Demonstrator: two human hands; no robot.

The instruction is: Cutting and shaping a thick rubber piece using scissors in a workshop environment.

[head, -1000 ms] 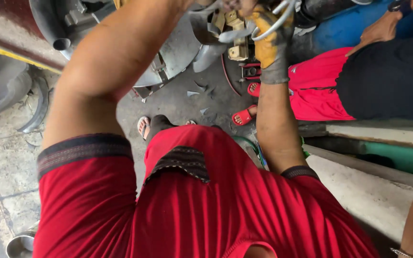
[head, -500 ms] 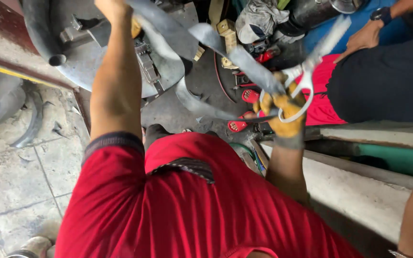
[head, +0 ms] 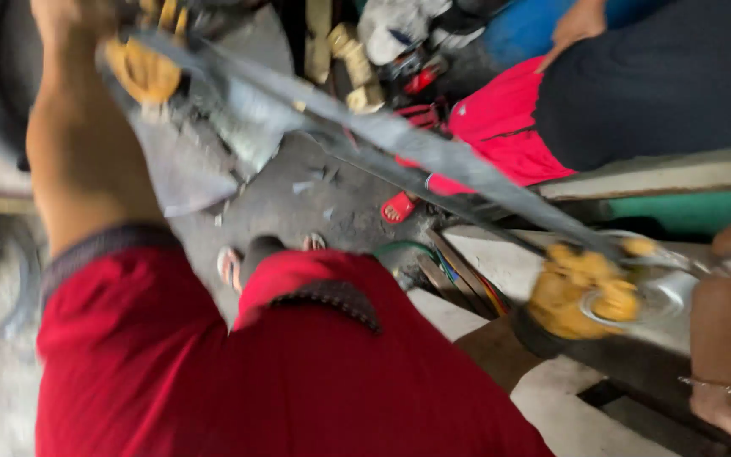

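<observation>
**Grey strap pulled taut between two gloved hands**

Head view: I see a long grey strap [head: 399, 144] stretched across the picture. It is flat, wide and dull grey, with a worn, slightly shiny face, and motion blur softens its edges. Its long axis runs on a diagonal, from the upper left down to the lower right, and it hangs in the air above the concrete floor [head: 315, 199], clear of it.

My left hand [head: 141, 68], in a yellow glove, is raised at the upper left, at the strap's high end. The blur hides the fingers, so I cannot tell whether they are closed on the strap or only against it.

My right hand [head: 581, 288], also in a yellow glove, sits at the lower right, at the strap's low end. The fingers are curled tightly around the strap, next to a pale metal ring [head: 636, 300] there.

Below the strap I see my red shirt [head: 255, 381] and my foot in a sandal [head: 230, 264]. Another person in red shorts [head: 501, 127] sits at the upper right, one hand [head: 577, 21] on a blue object. A bare foot with an anklet [head: 721, 398] stands at the right edge.
</observation>
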